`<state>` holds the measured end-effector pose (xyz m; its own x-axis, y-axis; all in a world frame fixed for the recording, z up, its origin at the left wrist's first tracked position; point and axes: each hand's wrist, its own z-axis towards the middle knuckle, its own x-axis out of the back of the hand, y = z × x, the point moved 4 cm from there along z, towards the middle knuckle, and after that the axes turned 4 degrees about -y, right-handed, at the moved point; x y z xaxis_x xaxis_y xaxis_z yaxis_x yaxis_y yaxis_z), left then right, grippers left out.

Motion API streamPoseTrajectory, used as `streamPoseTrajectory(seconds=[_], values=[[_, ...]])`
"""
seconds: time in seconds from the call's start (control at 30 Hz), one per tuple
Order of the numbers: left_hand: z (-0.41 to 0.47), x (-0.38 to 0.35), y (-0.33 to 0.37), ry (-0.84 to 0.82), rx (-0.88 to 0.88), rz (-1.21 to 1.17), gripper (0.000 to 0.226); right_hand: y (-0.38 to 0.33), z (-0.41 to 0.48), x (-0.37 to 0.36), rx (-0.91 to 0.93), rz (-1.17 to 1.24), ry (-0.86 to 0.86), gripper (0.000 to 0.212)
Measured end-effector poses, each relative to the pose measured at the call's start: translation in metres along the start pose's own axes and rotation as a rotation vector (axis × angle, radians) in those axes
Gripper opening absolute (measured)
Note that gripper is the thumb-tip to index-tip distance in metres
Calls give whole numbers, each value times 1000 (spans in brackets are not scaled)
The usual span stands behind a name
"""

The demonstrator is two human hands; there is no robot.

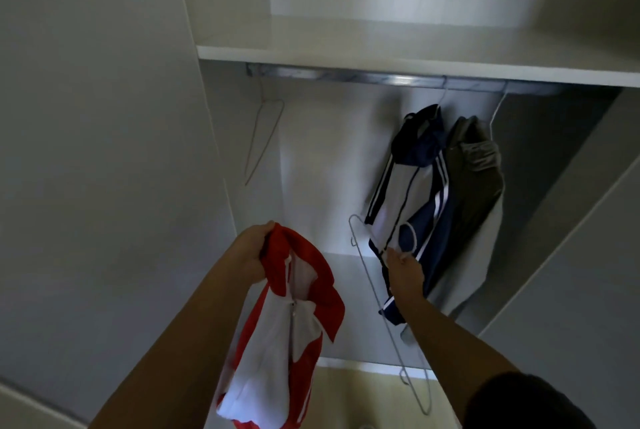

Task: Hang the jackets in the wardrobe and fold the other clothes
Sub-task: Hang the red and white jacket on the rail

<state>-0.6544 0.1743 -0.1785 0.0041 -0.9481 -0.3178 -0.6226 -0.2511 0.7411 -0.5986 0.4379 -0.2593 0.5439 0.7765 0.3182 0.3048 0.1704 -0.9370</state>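
- Left hand (252,252) clenches the collar of the red-white jacket (277,342); hem cut off below.
- Right hand (403,267) at navy jacket (426,220), beside wire hanger (369,276); cannot tell its grip.

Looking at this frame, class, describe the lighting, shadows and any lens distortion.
Head view throughout: brightest above the shelf; deep shadow fills the recess right of the olive jacket; the wide lens slants the shelf edge and side walls; the wire hanger in the right hand looks faint against the pale panel.
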Motion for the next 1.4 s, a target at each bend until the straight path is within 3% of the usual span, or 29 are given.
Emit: streamPoseTrajectory(seconds=[0.07, 0.23, 0.37, 0.53, 0.77, 0.87, 1.1, 1.4], values=[[-4, 3, 0, 1, -7, 28, 30, 8, -10, 7, -22, -30, 34, 39], [-7, 1, 2, -14, -8, 88, 32, -14, -47, 33, -3, 335, 127, 33], [-6, -16, -2, -30, 6, 163, 32, -62, -61, 47, 28, 565, 31, 40], [-11, -37, -8, -69, 21, 278, 29, -122, -78, 58, 193, 879, -89, 45], [-22, -43, 4, -64, -27, 270, 27, -131, -87, 48, 198, 1099, -174, 50], [-29, -46, 18, -55, -73, 217, 28, -115, -83, 32, 176, 1001, -229, 48], [-32, -38, 67, -20, -238, 137, 30, -42, -77, 2, 119, 477, -410, 48], [-27, -33, 72, 74, -344, 288, 27, -56, -75, 20, 252, 330, -465, 49]])
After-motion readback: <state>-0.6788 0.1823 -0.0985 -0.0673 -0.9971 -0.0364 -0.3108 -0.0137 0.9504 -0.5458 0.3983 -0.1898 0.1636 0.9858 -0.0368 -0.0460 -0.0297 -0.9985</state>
